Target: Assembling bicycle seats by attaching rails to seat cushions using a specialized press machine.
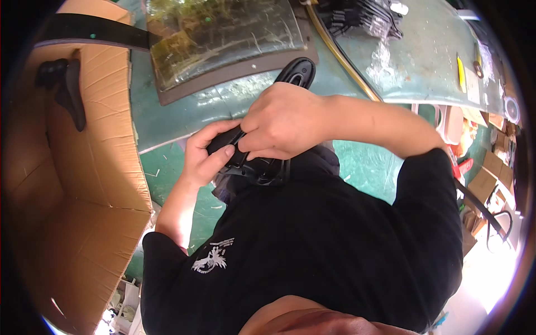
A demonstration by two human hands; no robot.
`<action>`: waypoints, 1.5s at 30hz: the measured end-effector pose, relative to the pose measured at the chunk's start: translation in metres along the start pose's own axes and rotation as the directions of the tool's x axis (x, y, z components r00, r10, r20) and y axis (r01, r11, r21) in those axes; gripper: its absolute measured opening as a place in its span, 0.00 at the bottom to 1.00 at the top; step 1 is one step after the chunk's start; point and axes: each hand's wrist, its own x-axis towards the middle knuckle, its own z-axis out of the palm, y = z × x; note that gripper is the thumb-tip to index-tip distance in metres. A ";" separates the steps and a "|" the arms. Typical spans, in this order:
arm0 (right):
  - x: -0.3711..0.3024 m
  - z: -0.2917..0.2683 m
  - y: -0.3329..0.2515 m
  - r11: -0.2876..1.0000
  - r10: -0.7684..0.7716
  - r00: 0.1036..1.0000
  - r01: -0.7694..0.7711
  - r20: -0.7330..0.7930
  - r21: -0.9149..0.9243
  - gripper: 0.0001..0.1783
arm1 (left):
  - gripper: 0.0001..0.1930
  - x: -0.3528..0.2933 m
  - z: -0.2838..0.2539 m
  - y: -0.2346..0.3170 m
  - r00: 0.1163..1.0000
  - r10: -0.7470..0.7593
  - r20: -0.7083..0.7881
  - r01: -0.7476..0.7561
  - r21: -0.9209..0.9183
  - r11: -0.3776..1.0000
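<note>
In front of my body I hold a long black plastic part with a rounded end. That end sticks out beyond my right hand, whose bent fingers press on the nearer stretch of it. My left hand grips the near end between thumb and fingers. Close beneath my hands, against my lap, shows more black plastic with a curved outline. Whether it belongs to the same part is hidden by my fingers.
A large open cardboard box stands at my left, with a black part inside. On the green table lie a dark board under a scratched clear sheet, a brownish hose, bagged black pieces and a yellow tool.
</note>
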 end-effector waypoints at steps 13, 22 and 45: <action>0.025 0.005 0.051 0.623 0.539 0.516 -0.776 -0.666 -0.097 0.27 | 0.18 0.127 -0.018 0.013 0.688 0.277 -0.671 -0.157 0.236 0.959; 0.051 0.002 0.122 0.586 0.190 0.447 -0.766 -0.874 -0.264 0.22 | 0.11 0.198 -0.051 0.024 0.602 0.779 -0.173 -0.126 0.944 0.307; -0.002 -0.045 0.051 0.874 0.290 0.729 -0.466 -0.620 -0.140 0.37 | 0.23 0.150 -0.076 0.033 0.888 0.209 -0.409 -0.083 0.305 0.949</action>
